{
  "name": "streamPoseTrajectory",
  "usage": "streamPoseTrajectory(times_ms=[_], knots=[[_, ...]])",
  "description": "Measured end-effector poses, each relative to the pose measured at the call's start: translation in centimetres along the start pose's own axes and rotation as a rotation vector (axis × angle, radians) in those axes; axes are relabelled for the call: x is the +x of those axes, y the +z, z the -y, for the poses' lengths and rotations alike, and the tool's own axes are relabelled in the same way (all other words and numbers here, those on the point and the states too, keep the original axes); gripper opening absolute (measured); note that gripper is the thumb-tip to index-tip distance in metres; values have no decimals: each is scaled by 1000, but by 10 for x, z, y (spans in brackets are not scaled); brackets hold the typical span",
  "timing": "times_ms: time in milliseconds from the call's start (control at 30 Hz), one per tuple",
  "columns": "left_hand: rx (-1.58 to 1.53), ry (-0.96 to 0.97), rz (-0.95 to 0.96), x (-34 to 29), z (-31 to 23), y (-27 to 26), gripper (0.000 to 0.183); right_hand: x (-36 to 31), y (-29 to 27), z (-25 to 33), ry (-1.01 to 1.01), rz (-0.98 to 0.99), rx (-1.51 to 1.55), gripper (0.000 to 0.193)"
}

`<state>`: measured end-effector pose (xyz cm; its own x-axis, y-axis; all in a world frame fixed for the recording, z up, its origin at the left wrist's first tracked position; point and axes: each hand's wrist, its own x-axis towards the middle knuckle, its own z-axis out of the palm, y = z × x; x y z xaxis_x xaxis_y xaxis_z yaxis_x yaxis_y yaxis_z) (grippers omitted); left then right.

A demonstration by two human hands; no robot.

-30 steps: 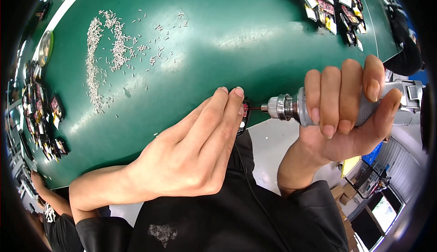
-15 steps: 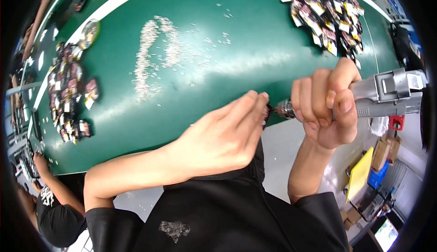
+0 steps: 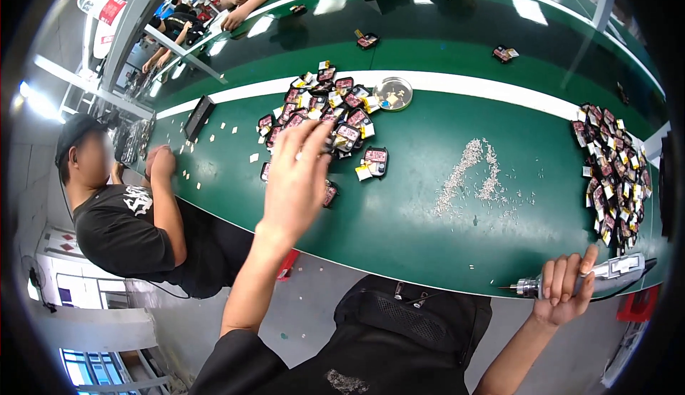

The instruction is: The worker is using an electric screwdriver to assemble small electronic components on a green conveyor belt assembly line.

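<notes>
My left hand [image 3: 294, 184] reaches over a heap of small black parts [image 3: 348, 101] with pinkish faces and white and yellow tags, on the green table [image 3: 399, 216]. Its fingers are stretched out and a little apart, partly hiding the parts below; the thumb is hard to see. At the table's near right edge, my right hand [image 3: 567, 289] is wrapped round a grey powered screwdriver [image 3: 615, 272]. Its thin bit points left, close to the table edge, touching no part. Between the hands lie many tiny silvery pins, probably screws [image 3: 471, 174], in a loose arch.
A second heap of parts [image 3: 612, 174] lies at the right. A round clear dish [image 3: 392, 94] stands beside the left heap, with a black box [image 3: 200, 118] further left. A co-worker [image 3: 121, 216] sits at the left. Spaced-out parts [image 3: 504, 54] lie on the strip beyond the white rail.
My left hand has left the screwdriver's tip, where it held a small dark part, and moved to the left heap. The screwdriver stays in my right hand. The view has swung left.
</notes>
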<state>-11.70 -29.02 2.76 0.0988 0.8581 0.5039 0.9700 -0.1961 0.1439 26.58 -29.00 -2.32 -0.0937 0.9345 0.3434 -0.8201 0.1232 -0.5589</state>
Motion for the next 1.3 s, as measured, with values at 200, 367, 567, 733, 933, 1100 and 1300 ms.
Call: streamPoseTrajectory(times_ms=[200, 367, 567, 733, 933, 1100, 1300], knots=[[278, -155, 57, -11, 62, 1, 36, -6, 1, -20, 38, -132, 37, 15], [283, -96, -85, 7, 20, 8, 32, -11, -1, -19, 62, -210, 121, 12], [-275, 236, 112, 35, -79, 64, 27, -11, -4, -20, 71, -258, 149, 13], [-219, 321, 173, 39, -85, 88, 20, -15, -4, -17, 82, -213, 164, 12], [-54, 457, 193, 46, -85, 93, 15, -15, -7, -17, 73, -197, 186, 12], [-217, 329, 151, 56, -84, 97, 13, -11, -8, -17, 79, -194, 199, 12], [-284, 191, 156, 46, -88, 82, 9, -11, -3, -12, 79, -224, 178, 12]])
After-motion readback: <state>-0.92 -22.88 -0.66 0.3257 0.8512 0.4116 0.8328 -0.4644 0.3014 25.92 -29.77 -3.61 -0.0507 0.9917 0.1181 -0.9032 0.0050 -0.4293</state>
